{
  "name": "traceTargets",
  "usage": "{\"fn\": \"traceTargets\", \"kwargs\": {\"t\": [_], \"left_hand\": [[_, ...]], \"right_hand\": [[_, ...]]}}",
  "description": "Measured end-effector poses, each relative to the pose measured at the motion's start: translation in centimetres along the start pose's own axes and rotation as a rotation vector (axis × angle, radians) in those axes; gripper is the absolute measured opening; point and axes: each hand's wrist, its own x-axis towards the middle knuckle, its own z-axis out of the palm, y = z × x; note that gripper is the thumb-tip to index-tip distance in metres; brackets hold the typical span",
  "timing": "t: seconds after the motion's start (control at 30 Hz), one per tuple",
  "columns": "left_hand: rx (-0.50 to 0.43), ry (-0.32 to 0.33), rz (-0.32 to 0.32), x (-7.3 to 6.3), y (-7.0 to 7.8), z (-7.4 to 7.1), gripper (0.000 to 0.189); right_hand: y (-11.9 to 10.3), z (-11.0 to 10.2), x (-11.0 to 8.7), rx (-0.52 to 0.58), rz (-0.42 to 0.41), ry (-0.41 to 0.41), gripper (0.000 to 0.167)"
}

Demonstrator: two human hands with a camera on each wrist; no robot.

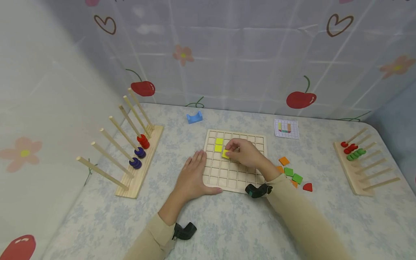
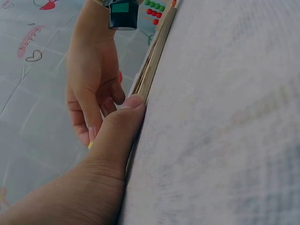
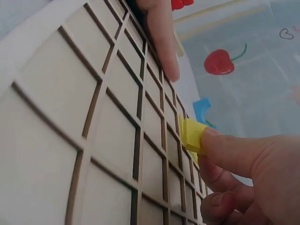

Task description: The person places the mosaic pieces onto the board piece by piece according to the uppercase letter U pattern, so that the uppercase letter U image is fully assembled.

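A wooden grid board (image 1: 237, 177) lies on the table, with two yellow square tiles (image 1: 218, 148) set one below the other in its upper left cells. My right hand (image 1: 245, 153) pinches another yellow tile (image 3: 193, 136) between thumb and fingers, close over the board just right of and below those two. My left hand (image 1: 191, 178) rests at the board's left side, fingers straight along the edge. Its thumb reaches along the near edge, the tip against the wooden side (image 2: 149, 77) in the left wrist view.
Loose orange, green and red tiles (image 1: 288, 172) lie right of the board, partly behind my right wrist. A pattern card (image 1: 286, 129) and a blue curved block (image 1: 194, 117) sit farther back. Peg racks with beads stand left (image 1: 147, 162) and right (image 1: 351, 173).
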Motion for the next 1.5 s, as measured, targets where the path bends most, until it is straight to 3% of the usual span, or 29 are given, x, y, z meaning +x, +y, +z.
{"fn": "traceTargets", "kwargs": {"t": [0.37,0.83,1.27,1.5], "left_hand": [[-0.009,0.004,0.011,0.0,-0.1,0.0,0.141],[-0.003,0.005,0.013,-0.1,0.0,0.0,0.140],[0.002,-0.004,0.018,-0.1,0.1,-0.1,0.140],[0.003,0.014,0.021,-0.2,0.1,-0.1,0.140]], "right_hand": [[-1.6,2.3,1.3,-0.083,0.023,-0.008,0.011],[-1.8,2.7,1.5,-0.149,0.023,0.010,0.009],[-1.9,2.7,0.9,-0.283,-0.011,0.023,0.012],[-1.6,2.2,-0.6,-0.273,-0.052,0.022,0.024]]}}
